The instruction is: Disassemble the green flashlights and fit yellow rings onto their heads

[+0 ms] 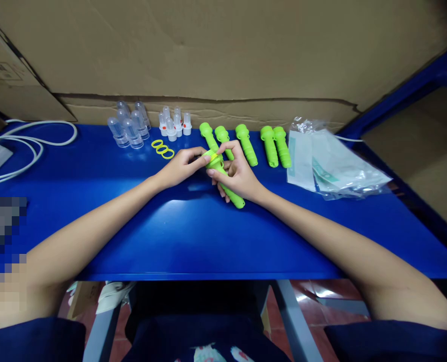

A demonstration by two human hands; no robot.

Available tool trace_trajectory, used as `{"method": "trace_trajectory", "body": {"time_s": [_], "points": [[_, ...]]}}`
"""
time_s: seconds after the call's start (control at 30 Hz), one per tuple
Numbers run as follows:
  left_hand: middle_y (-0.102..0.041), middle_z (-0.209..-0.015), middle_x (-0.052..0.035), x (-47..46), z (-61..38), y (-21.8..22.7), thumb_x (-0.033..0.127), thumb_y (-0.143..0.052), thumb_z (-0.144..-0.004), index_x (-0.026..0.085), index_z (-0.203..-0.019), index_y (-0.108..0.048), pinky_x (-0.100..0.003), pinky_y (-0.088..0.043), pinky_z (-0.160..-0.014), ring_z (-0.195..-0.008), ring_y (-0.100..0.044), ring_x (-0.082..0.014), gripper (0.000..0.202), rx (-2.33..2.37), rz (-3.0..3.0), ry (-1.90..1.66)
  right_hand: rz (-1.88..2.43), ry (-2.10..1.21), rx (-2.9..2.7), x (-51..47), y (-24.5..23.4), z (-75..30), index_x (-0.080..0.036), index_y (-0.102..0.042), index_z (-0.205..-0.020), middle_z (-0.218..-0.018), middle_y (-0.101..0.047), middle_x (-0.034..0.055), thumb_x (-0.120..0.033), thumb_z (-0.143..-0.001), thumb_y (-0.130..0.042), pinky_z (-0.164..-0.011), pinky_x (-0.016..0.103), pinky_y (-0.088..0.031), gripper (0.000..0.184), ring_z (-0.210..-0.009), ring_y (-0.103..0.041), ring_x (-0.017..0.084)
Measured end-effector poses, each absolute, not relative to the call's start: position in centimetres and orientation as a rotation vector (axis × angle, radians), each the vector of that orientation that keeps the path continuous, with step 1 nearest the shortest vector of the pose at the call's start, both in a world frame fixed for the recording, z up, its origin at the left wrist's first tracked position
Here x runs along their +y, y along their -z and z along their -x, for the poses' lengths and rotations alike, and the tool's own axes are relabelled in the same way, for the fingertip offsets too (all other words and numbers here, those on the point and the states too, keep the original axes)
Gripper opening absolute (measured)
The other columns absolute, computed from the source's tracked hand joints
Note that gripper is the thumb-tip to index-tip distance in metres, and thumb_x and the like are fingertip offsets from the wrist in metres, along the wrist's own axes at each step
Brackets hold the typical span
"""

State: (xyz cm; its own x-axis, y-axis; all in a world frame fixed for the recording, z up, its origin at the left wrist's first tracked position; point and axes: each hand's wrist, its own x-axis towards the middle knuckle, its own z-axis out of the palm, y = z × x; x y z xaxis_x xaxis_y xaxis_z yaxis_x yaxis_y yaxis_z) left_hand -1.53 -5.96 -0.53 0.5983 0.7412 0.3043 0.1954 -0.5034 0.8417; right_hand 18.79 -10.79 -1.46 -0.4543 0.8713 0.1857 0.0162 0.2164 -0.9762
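Observation:
Both hands are on one bright green plastic flashlight body [233, 195], held at a tilt above the table with its wide end up and left. A yellow ring [212, 157] lies around that wide end. My left hand [184, 166] is closed, with thumb and fingers gripping the wide end beside the ring. My right hand [240, 173] is closed around the upper body, its index finger bent onto the ring. Loose yellow rings [162, 149] lie on the table left of my left hand. Just beyond my hands lie more green flashlight bodies [246, 145].
Clear plastic caps [133, 131] and small white-based bulb pieces [171, 129] stand at the back left. Plastic bags with papers [329, 161] lie at the right. A white cable [42, 137] coils at the far left. Cardboard [223, 50] walls the back of the blue table [171, 241].

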Motion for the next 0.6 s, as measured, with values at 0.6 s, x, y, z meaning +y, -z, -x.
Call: {"method": "trace_trajectory", "body": {"time_s": [0.6], "points": [[-0.067,-0.086,-0.0033,-5.24,1.64,0.91,0.078,-0.061,-0.093,0.014,-0.099,-0.072,-0.029,-0.038,-0.069,-0.075,-0.055,-0.0148,0.066,0.709,-1.981,-0.846,0.797,-1.264,-1.727,-10.85,1.67,-18.83,-0.031,-0.03,-0.113,-0.072,-0.061,-0.0135,-0.056,-0.094,-0.082,-0.027,0.02,-0.047,0.061,-0.036,-0.057,0.009]]}}
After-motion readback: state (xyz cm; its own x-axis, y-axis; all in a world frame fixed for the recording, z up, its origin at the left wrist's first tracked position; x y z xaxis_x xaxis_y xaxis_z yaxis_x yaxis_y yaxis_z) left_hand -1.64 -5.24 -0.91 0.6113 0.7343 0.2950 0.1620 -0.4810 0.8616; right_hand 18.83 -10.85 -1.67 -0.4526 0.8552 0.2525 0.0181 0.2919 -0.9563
